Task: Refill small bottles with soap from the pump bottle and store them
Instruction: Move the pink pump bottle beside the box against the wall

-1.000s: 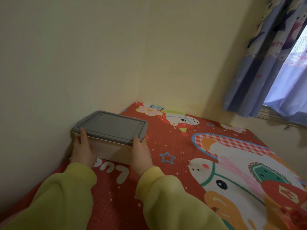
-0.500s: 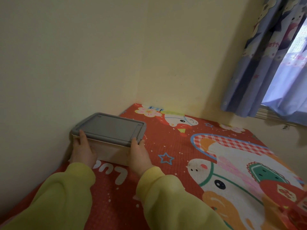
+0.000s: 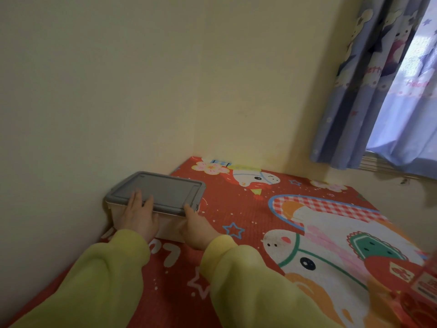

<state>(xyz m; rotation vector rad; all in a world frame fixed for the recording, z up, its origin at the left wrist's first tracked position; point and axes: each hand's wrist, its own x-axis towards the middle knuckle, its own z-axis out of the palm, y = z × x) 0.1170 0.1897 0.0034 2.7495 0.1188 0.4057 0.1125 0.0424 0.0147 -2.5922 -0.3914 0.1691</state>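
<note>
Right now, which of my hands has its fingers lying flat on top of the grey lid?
Your left hand: its fingers lie spread on the grey lid. The right hand only meets the lid's near right corner.

Yellow walls (image 3: 142,79), cartoon-print red mat (image 3: 272,209), blue curtain (image 3: 369,91) over bright window (image 3: 421,55)

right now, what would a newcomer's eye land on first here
The bright red cartoon mat fills the lower half of the view. On its left side, against the wall, sits a pale box with a grey lid; the left hand lies flat on the lid and the right hand touches its near right corner. Blue printed curtains hang at upper right.
</note>
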